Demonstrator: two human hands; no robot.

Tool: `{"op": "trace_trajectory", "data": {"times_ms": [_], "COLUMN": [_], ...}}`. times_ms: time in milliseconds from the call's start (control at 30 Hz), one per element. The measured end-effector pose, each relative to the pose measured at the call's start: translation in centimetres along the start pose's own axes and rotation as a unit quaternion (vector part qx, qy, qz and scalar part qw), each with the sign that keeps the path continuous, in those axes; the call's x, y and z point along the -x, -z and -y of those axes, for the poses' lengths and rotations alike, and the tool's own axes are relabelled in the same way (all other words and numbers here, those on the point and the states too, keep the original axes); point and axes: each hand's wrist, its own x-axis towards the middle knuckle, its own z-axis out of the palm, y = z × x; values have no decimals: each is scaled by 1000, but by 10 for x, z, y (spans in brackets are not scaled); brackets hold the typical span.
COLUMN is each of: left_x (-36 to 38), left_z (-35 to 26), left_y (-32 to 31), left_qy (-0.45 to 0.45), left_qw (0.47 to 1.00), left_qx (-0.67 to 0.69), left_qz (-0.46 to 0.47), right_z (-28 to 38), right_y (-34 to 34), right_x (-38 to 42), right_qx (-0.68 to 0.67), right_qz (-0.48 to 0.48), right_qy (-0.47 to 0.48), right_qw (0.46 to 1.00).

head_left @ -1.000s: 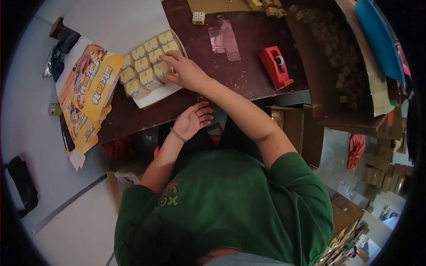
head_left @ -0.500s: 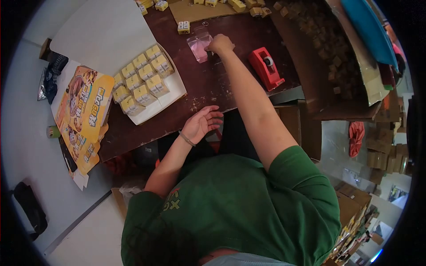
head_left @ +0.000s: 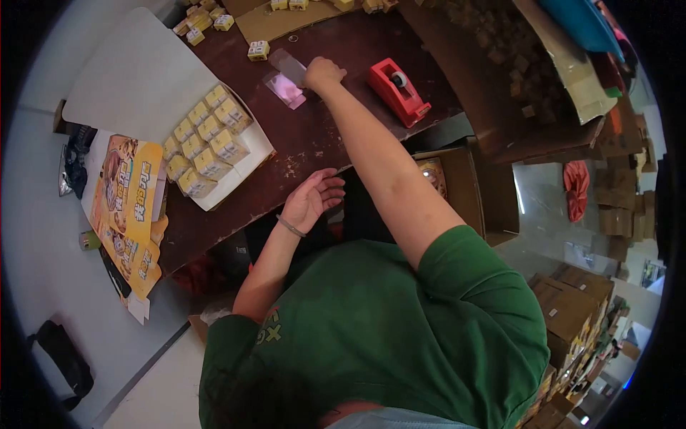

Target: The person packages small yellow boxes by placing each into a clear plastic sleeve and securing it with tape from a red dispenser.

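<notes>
My right hand (head_left: 324,74) reaches over the dark red table, fingers bent together at the right edge of a clear plastic bag (head_left: 289,68). Its fingertips are mostly hidden. A pink packet (head_left: 288,91) lies against this bag. My left hand (head_left: 311,203) is held at the table's front edge, palm up, with loosely curled fingers and nothing in it. To its left, a white open box (head_left: 243,166) holds rows of small yellow boxes (head_left: 207,136). One small yellow-and-white box (head_left: 258,51) sits beyond the bag.
A red tape dispenser (head_left: 399,93) stands right of my right arm. Farther right is a large carton (head_left: 564,79) full of small boxes. Yellow printed packaging (head_left: 132,193) lies at the left. More small yellow boxes (head_left: 204,21) are at the back.
The view has shifted, so the table's things appear farther left. The clear bag now shows at an angle beside the pink packet, with my right hand at its edge. My left hand stays open.
</notes>
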Motion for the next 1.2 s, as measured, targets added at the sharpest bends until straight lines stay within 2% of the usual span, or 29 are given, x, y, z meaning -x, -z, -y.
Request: {"op": "trace_trajectory", "data": {"times_ms": [33,133,167,200,233,300,333,400,433,467,500,533,600,667,700,800,833,867,900,933,967,1000,1033,1067,1100,1133,1200], "left_x": [0,1,2,1,1,2,1,-1,-4,-6,-3,-2,5,7,8,13,18,12,5,5,6,6,5,7,8,11,18], "left_z": [1,2,1,0,-4,-19,-26,-44,-50,-50,-55,-55,-46,-41,-38,-17,-6,1,11,11,11,8,5,4,4,7,15], "left_y": [-1,-2,0,0,1,2,7,-8,-3,-1,-11,-14,-19,-21,-23,-37,-36,-37,-24,-16,-9,-7,-6,-6,-7,-12,-29], "left_qy": [-2,-16,-33,-50,-88,-164,-189,-184,-163,-150,-133,-100,-61,-15,-20,-31,9,-7,-24,-6,-1,2,-3,-7,-11,-21,-21], "left_qw": [1000,1000,999,998,996,985,981,981,986,988,987,987,986,983,984,981,988,973,961,976,982,986,991,994,994,995,996], "left_qx": [0,-6,-13,-19,-1,10,35,-23,16,-6,-28,-31,-52,-51,-32,48,112,125,137,113,74,32,-5,-41,-78,-71,-53], "left_qz": [2,-3,-8,-12,-27,-55,-41,-48,-5,39,82,122,143,176,175,183,107,192,238,184,173,162,134,105,76,69,72], "right_z": [1,-16,-24,-36,-49,-67,-79,-95,-97,-105,-102,-103,-106,-114,-118,-120,-120,-122,-126,-134,-140,-143,-138,-133,-136,-136,-142], "right_y": [14,-4,-3,-6,-8,10,5,-19,-14,-6,10,21,43,44,46,44,38,30,28,33,38,31,35,40,44,37,32], "right_x": [9,-12,-6,5,17,87,116,168,191,199,204,204,203,195,191,196,197,197,194,187,183,185,193,205,212,227,238], "right_qx": [30,9,-60,-269,-464,-584,-590,-546,-477,-359,-244,-204,-124,-125,-142,-188,-211,-234,-476,-504,-530,-513,-396,-256,-187,-263,-392], "right_qz": [31,25,-12,33,79,178,215,224,174,80,-95,-125,-195,-118,-48,-32,-12,8,271,317,361,314,137,-48,-47,-17,169], "right_qy": [-3,96,120,141,156,157,166,237,211,277,345,377,432,474,458,470,459,447,226,240,252,265,364,440,467,421,393], "right_qw": [999,995,991,952,868,777,760,772,835,888,902,895,872,863,876,862,863,863,806,767,725,754,832,860,863,868,814]}}
